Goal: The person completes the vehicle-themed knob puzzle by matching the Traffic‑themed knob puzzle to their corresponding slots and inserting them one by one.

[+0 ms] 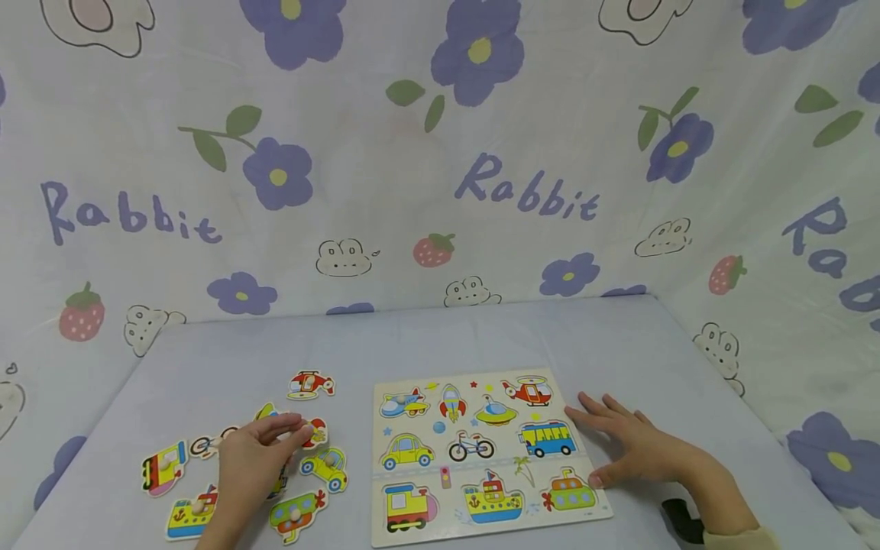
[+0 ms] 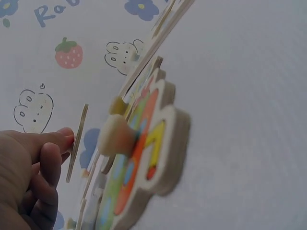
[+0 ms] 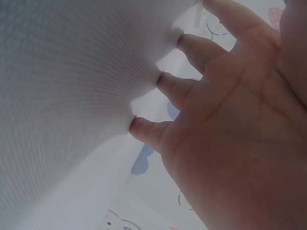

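My left hand (image 1: 257,462) pinches a flat wooden puzzle piece (image 1: 317,434) with red and yellow on it; its picture is partly covered by the fingers. Edge-on, that piece (image 2: 78,143) appears thin between thumb and finger in the left wrist view. Under and around this hand lie loose knobbed pieces, among them a yellow car (image 1: 326,468), a submarine (image 1: 297,514) and a ship (image 1: 193,516). My right hand (image 1: 642,443) is spread on the table, its thumb and index finger at the right edge of the puzzle board (image 1: 488,532).
A helicopter piece (image 1: 311,384) lies behind the other loose pieces, with a train piece (image 1: 165,467) at far left. On the board, the plane (image 1: 404,402) has a knob. A black object (image 1: 682,521) sits by the right forearm. Patterned cloth (image 1: 385,191) hangs behind the table.
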`<state>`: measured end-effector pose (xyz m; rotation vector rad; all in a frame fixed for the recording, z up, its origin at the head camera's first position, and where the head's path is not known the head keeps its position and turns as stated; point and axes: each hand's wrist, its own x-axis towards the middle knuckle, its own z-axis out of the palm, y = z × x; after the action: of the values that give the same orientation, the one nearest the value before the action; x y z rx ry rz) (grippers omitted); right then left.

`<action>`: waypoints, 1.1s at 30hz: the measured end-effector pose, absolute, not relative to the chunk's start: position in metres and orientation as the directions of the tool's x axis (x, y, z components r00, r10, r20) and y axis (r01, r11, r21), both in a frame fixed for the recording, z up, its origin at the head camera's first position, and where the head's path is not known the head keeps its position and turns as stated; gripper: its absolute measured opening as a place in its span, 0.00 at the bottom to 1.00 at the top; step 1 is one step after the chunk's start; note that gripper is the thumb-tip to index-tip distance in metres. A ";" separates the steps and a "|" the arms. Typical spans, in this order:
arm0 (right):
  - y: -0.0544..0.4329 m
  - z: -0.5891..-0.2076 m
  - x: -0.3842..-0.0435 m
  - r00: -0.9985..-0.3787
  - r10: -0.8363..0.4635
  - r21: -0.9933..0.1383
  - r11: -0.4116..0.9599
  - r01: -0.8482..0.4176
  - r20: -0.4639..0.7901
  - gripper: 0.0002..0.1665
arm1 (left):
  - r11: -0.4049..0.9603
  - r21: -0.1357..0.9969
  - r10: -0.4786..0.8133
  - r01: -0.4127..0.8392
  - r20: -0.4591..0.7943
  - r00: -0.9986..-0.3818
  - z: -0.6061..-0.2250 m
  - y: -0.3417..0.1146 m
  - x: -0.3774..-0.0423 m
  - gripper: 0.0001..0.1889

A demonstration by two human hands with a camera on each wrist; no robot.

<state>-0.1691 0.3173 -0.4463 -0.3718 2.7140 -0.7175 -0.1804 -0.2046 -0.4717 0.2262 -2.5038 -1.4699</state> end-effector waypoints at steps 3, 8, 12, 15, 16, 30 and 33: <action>0.318 -0.446 -0.169 -0.917 -0.328 -0.516 0.839 -0.173 -0.226 0.62 | 0.462 0.887 -0.239 -0.022 0.101 -0.966 -0.466 -0.199 -0.181 0.16; 0.318 -0.448 -0.169 -0.918 -0.312 -0.502 0.851 -0.156 -0.244 0.63 | 0.440 0.898 -0.172 0.020 0.106 -0.979 -0.457 -0.187 -0.184 0.16; 0.319 -0.447 -0.169 -0.919 -0.311 -0.495 0.854 -0.158 -0.243 0.62 | 0.425 0.903 -0.092 0.064 0.114 -0.989 -0.449 -0.171 -0.190 0.17; 0.318 -0.446 -0.169 -0.918 -0.316 -0.500 0.850 -0.164 -0.237 0.62 | 0.430 0.896 -0.021 0.116 0.138 -0.990 -0.444 -0.158 -0.195 0.15; 0.318 -0.445 -0.169 -0.918 -0.318 -0.502 0.849 -0.165 -0.237 0.62 | 0.423 0.896 0.003 0.137 0.150 -0.989 -0.442 -0.154 -0.197 0.14; 0.316 -0.446 -0.171 -0.918 -0.313 -0.498 0.853 -0.159 -0.244 0.62 | 0.367 0.900 0.173 0.236 0.183 -0.968 -0.439 -0.104 -0.218 0.11; 0.317 -0.448 -0.171 -0.920 -0.308 -0.488 0.859 -0.158 -0.243 0.63 | 0.343 0.911 0.192 0.230 0.171 -0.966 -0.440 -0.096 -0.222 0.11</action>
<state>-0.1715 0.3173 -0.4476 -0.3503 2.7199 -0.6752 -0.2220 -0.0959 -0.4397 -0.4004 -2.5466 -1.7364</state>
